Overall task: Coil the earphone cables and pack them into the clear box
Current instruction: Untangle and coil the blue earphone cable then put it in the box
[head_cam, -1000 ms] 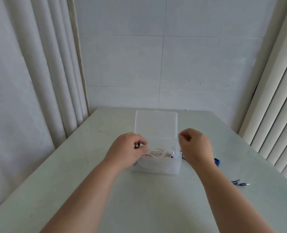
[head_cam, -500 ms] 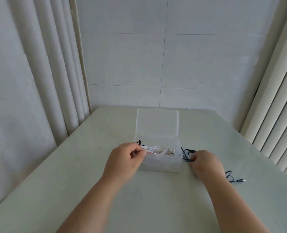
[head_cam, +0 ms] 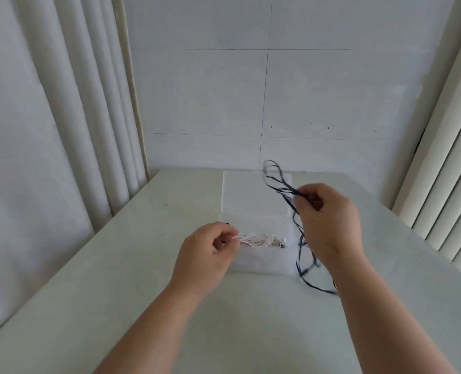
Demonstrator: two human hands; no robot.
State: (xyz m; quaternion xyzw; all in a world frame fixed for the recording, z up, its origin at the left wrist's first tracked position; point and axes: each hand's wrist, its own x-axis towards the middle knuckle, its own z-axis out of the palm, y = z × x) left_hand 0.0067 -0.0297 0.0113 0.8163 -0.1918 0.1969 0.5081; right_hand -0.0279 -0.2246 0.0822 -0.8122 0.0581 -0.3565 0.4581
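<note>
The clear box (head_cam: 261,261) stands open on the table, its lid (head_cam: 251,193) tipped back behind it. Coiled white earphone cables (head_cam: 261,239) lie inside. My left hand (head_cam: 210,252) sits at the box's left end with its fingers curled, pinching the white cable's end at the rim. My right hand (head_cam: 329,220) is raised above the box's right side and grips a dark blue earphone cable (head_cam: 299,238). Loops of that cable stick up past the lid, and the rest hangs down to the table, blurred by motion.
The pale table (head_cam: 116,306) runs back to a white tiled wall (head_cam: 305,103). Curtains (head_cam: 62,117) hang along the left side and vertical blinds (head_cam: 453,171) stand at the right.
My right hand dropped to the table right of the box, took hold of the dark blue cable and lifted it above the box. My left hand stayed at the box's left end.
</note>
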